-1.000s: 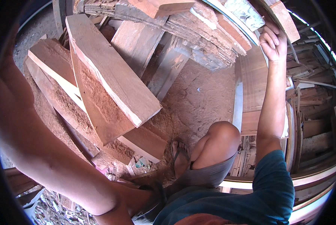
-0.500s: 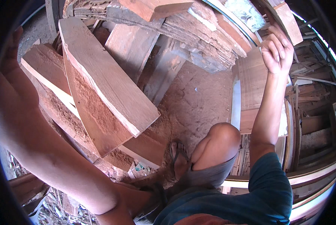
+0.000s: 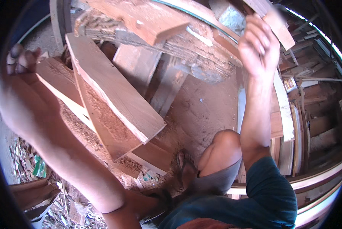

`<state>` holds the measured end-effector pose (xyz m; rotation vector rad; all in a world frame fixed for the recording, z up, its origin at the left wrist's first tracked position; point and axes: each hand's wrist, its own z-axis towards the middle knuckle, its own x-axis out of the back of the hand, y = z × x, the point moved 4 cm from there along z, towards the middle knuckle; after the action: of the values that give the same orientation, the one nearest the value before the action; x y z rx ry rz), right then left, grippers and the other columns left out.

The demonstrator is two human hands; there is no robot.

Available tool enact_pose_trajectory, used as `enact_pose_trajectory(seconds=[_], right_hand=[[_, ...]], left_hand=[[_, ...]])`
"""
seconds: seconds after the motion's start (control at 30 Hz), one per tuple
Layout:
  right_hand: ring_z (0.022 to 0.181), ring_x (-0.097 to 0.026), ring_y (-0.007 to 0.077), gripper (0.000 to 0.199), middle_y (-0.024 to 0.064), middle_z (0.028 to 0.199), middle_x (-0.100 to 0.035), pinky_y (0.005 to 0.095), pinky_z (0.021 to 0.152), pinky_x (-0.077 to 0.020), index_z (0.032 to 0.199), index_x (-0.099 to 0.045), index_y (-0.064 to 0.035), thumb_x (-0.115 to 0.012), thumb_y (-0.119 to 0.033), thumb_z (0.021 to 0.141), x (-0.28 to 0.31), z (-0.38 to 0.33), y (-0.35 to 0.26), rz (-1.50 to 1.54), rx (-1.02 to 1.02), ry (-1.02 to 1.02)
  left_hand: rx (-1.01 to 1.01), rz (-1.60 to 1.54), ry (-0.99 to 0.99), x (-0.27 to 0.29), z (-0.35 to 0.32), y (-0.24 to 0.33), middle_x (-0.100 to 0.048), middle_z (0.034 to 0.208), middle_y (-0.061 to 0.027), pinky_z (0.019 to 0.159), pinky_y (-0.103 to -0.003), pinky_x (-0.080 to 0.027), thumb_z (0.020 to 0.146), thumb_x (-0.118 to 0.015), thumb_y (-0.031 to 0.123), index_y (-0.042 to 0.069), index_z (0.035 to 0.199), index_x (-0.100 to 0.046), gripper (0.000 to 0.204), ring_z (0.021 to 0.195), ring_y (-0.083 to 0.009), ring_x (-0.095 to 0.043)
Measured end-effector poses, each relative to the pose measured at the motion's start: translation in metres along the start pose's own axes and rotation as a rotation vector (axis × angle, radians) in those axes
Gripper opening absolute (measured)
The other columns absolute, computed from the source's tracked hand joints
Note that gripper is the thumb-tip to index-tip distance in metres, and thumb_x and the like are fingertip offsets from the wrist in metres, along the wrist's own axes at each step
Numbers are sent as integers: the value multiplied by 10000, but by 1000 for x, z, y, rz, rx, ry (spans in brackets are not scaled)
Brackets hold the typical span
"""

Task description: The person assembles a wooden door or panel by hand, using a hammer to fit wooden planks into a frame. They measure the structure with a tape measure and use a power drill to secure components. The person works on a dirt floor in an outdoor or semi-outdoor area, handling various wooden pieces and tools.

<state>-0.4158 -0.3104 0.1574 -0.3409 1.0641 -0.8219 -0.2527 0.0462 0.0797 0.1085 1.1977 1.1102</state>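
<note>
Left hand [image 3: 23, 65]: curled, grip unclear
Right hand [image 3: 259, 47]: curled by board [image 3: 280, 32], grip unclear
Timber [image 3: 115, 86]: piled, sawdusty

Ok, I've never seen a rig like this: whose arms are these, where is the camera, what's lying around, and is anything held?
There is no machine here: these are a person's own bare arms. The view comes from a wide fisheye camera worn on the head, looking down, so straight edges bend toward the rim; left in the picture is the person's left.

In front, a thick plank lies slanted over other boards, beside ground covered in sawdust. More scrap wood lies at the right.

The right hand, fingers curled, is raised beside a wooden block; I can't tell whether it grips it. The left hand is at the far left, its fingers bent, with nothing clearly seen in it.
</note>
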Motion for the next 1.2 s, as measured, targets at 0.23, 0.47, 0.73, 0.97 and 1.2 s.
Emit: enact_pose_trajectory(seconds=[0.23,0.47,0.73,0.97,1.2], right_hand=[[494,-416,78,330,20,775,-474,215,388,-382,1333,-371,125,-354,-53,1057,-15,-19,-3,-82,109,54],[507,-498,113,455,58,786,-571,238,487,-474,1468,-385,36,-447,-123,1045,-61,-81,4,-1196,478,-175],[1313,-504,254,430,173,1341,-578,370,1118,-378,1385,-551,-25,-472,-286,1053,-67,-29,-125,-2504,272,245],[1428,-363,370,497,194,1506,-431,522,1174,-284,1417,-509,-42,-486,-344,1023,-59,-28,-114,-2417,-9,52],[1340,-457,412,250,237,1402,-506,479,1115,-370,1119,-660,22,-652,-86,894,-95,-11,-155,-1925,-275,98]], left_hand=[[55,21,41,-3,-4,-6,-600,649,-23,580,-222,-442,962,-641,234,47,981,-677,192,575,-77,-554],[101,-82,-6,-7,-4,-9,-574,675,-16,570,-215,-444,1021,-578,229,32,983,-638,209,549,-55,-487],[167,28,-21,-2,-13,-34,-543,675,12,595,-247,-448,1003,-592,246,84,914,-628,188,567,-73,-476],[231,359,-47,-14,-25,-3,-522,616,6,541,-242,-430,1062,-486,279,89,792,-539,335,538,-72,-490],[761,808,-258,-80,-51,87,-682,758,-45,541,-222,-427,1046,-536,287,25,892,-630,318,592,-55,-515]])
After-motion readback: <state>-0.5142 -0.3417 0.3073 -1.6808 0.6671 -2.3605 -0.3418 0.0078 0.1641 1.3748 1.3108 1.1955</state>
